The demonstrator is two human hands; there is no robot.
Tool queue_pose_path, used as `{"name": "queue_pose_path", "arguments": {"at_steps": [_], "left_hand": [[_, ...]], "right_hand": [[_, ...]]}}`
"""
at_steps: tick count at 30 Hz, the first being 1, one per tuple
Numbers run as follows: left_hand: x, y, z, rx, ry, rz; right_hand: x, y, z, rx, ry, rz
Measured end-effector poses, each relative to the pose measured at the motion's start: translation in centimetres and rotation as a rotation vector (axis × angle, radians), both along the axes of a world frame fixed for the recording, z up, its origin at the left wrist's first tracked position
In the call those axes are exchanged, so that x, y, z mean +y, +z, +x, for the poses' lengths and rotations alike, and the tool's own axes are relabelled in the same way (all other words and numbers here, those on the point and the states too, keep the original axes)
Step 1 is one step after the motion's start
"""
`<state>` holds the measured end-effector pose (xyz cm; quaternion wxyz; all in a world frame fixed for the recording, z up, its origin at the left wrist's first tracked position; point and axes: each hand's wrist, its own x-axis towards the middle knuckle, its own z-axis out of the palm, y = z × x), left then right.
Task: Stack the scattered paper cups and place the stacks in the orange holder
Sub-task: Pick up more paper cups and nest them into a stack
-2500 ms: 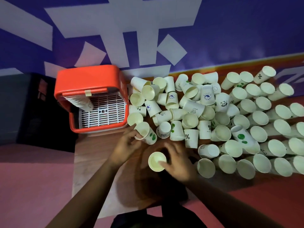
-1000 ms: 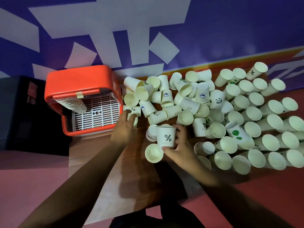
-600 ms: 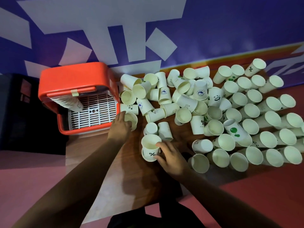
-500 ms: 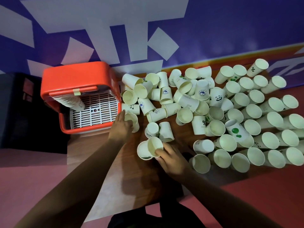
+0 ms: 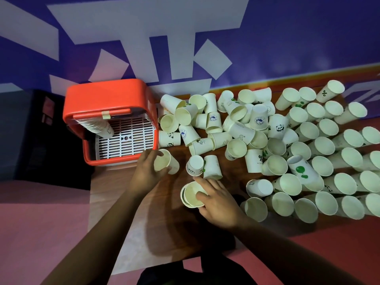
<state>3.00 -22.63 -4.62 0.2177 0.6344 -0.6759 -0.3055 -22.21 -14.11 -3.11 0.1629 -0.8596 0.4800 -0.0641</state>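
Many white paper cups (image 5: 257, 128) lie scattered over the wooden table, most on their sides. The orange holder (image 5: 107, 95) stands at the table's left end with a stack of cups (image 5: 96, 125) leaning inside it. My left hand (image 5: 147, 174) grips one cup (image 5: 165, 163) lying just right of the holder. My right hand (image 5: 216, 199) holds a short upright stack of nested cups (image 5: 191, 195) near the table's front, thumb over the rim.
Two cups (image 5: 204, 166) lie between my hands. Rows of cups (image 5: 320, 177) fill the right half of the wooden table (image 5: 164, 219). A blue and white wall (image 5: 185, 38) rises behind. A dark box (image 5: 30, 130) sits left of the holder.
My right hand picked up the cup marked with a percent sign and set it into the upright cup. My left hand moved from the pile to a cup beside the holder and took hold of it.
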Motion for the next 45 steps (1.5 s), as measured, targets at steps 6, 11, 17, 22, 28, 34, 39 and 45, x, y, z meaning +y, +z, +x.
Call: {"name": "queue_pose_path", "arguments": {"at_steps": [6, 11, 17, 22, 28, 34, 39, 45], "left_hand": [[1.6, 0.3, 0.8, 0.058, 0.072, 0.051], [2.7, 0.8, 0.4, 0.194, 0.078, 0.069], [3.9, 3.5, -0.5, 0.376, 0.025, 0.069], [5.1, 4.6, -0.5, 0.449, -0.044, 0.1], [7.2, 3.0, -2.0, 0.292, -0.259, 0.19], [8.3, -0.1, -3.5, 0.076, -0.36, 0.087], [8.9, -2.1, -3.9, 0.024, -0.323, 0.187], [9.6, -3.1, -5.3, 0.053, -0.207, 0.19]], "right_hand": [[-0.1, -1.0, 1.3, 0.117, -0.057, 0.043], [-0.2, -2.9, 2.7, 0.168, -0.092, 0.198], [-0.1, -2.1, 1.1, -0.139, -0.349, 0.299], [-2.0, -2.6, -1.3, -0.155, -0.688, 0.196], [-5.6, -4.0, -1.3, -0.14, -0.913, 0.416], [-7.8, -5.9, -1.0, -0.104, -1.019, 0.55], [-7.7, -6.4, -0.5, -0.197, -1.043, 0.631], [-5.1, -3.6, -1.0, -0.378, -1.054, 0.557]]}}
